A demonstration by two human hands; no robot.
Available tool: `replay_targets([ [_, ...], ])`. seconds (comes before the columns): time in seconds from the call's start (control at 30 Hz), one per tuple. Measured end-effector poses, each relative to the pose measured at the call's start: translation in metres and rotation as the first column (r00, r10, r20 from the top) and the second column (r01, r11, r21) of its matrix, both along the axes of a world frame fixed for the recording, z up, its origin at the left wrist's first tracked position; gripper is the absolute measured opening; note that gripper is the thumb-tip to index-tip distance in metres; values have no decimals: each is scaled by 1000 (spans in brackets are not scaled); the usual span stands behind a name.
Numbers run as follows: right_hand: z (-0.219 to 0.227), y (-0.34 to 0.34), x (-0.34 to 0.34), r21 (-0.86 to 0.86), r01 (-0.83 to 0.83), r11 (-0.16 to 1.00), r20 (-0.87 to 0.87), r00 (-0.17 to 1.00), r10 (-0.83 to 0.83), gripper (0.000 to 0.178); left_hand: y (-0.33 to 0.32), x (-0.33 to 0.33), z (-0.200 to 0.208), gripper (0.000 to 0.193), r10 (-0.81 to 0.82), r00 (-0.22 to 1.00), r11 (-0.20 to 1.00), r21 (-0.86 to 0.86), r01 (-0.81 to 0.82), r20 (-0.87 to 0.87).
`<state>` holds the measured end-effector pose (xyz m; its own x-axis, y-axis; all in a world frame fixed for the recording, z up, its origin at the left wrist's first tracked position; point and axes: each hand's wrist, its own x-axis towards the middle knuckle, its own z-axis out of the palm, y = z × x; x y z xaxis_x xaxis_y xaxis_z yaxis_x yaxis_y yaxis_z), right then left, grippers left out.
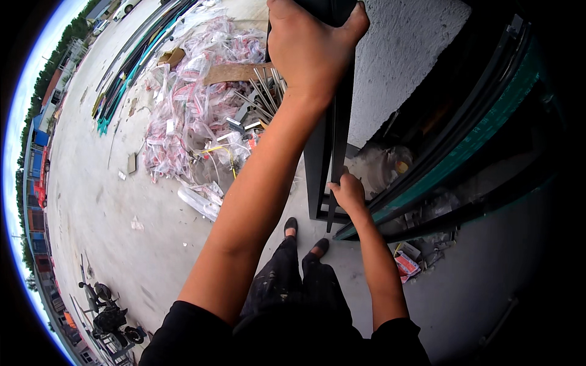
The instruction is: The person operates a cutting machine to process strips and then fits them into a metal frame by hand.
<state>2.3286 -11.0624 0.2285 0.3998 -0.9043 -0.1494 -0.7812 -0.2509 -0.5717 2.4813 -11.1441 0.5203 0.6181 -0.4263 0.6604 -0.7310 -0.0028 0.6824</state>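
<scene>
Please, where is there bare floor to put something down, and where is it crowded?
The widest mostly bare patch is concrete floor between the plastic heap and the dark wheeled vehicle, with a few scraps. Crowded: around the right hand, with the black frame and green-filmed profiles close by.

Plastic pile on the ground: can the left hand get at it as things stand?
Probably not. The left hand is closed on the dark frame, close to the camera, while the plastic pile lies low on the ground; it would likely need to let go first.
</scene>
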Motion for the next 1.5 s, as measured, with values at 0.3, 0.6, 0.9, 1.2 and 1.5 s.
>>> replay_targets([
  [0.3, 1, -27, -11, 5, -12, 1000, -19, 1000, 12, 35, 0, -1, -1, 64, -10, 1000, 999, -40, 11, 19],
  [0.6, -16, -31, 14, -42, -62, 997, 66, 996, 65, 38, -2, -3, -4, 63, 4, 1000, 1000, -31, -3, 14],
  [0.9, -5, -29, 15, 19, -43, 999, 63, 997, 42, 38, -4, -1, -7, 62, -14, 999, 998, -67, 17, 31],
  [1.2, -5, -25, 16, 1, -50, 999, 24, 998, 50, 39, -7, -1, -10, 67, -27, 999, 992, -124, 29, 16],
  [1.5, -11, -38, 6, 28, -131, 991, 94, 987, 128, 48, 3, 3, 0, 80, -118, 993, 992, -56, 116, -31],
])
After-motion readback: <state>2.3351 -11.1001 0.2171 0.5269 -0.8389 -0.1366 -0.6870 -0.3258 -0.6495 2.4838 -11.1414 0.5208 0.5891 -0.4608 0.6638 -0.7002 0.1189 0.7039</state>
